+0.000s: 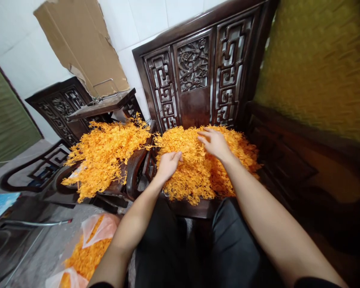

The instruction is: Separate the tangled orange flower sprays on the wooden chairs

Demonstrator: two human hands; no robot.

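A wide heap of tangled orange branching pieces point(186, 182), seemingly plastic, covers the seat of a carved dark wooden chair. My left hand point(169, 166) is over the left part of this heap. Its thumb and fingers are pinched together at an orange strand, though the small detail at the fingertips is hard to make out. Farther back, my right hand point(215, 143) reaches over the middle of the heap with its fingers apart, close to or touching the top pieces. I cannot see anything held in it.
A second orange pile point(103, 156) lies on the neighbouring wooden chair to the left. On the floor, a thin plastic bag point(100, 228) contains more orange pieces. Cardboard point(84, 44) leans on the wall behind a small wooden table point(103, 105). A carved chair back point(195, 72) rises ahead.
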